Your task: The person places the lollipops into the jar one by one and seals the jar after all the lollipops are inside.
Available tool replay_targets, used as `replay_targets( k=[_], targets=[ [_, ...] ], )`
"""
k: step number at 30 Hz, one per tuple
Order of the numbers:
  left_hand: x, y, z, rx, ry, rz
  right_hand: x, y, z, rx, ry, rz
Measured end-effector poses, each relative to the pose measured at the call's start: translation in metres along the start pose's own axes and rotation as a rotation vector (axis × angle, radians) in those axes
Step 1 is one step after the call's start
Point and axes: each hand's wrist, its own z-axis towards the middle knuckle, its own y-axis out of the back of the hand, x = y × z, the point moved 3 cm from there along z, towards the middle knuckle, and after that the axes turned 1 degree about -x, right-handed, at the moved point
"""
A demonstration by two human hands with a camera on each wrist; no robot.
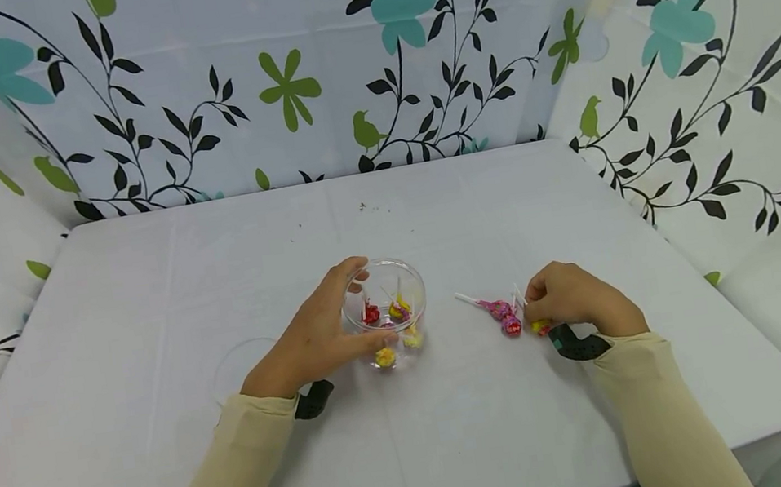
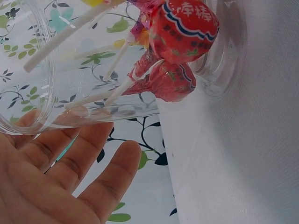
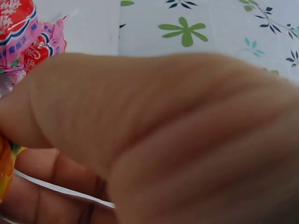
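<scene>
In the head view my left hand (image 1: pixel 317 335) holds a clear jar (image 1: pixel 416 355) by its side, thumb in front and fingers behind. Lollipops with red, yellow and purple wrappers are inside, among them a red lollipop (image 2: pixel 184 28) low in the jar. To the right, my right hand (image 1: pixel 579 297) pinches a lollipop with a yellow-orange wrapper (image 3: pixel 5 168); the thumb hides part of it. Its white stick seems to run across the fingers in the right wrist view. Just left of that hand, pink-wrapped lollipops (image 1: pixel 499 310) lie on the table.
A clear round rim, perhaps a lid (image 1: pixel 244 342), lies left of the jar, partly behind the left hand. The white table (image 1: pixel 147 308) meets patterned curtains (image 1: pixel 190 72) at the back and sides. Small dark specks (image 1: pixel 363 207) dot the cloth beyond the jar.
</scene>
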Motion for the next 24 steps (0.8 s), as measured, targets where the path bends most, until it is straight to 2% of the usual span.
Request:
replay_targets(
  k=[13,24],
  targets=[
    [0.000,0.000,0.000,-0.006,-0.002,-0.001,0.002,0.010,-0.001,-0.208,0.069,0.043],
    [0.000,-0.001,0.000,-0.005,-0.006,0.007,0.017,0.022,-0.006,-0.403,0.123,0.200]
  ],
)
